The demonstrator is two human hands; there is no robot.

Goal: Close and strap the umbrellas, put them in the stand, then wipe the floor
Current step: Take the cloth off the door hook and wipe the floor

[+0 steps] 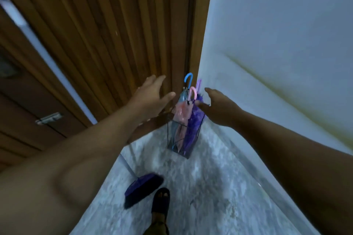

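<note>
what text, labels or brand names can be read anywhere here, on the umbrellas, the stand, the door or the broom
None can be read.
The three umbrellas in the wire stand show no print.
The purple broom head shows no label.
The wooden door bears no sign.
The pale object at the left edge is too blurred to tell.

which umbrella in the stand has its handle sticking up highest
The blue umbrella: its blue hook rises above the pink umbrella and purple umbrella handles.
</note>
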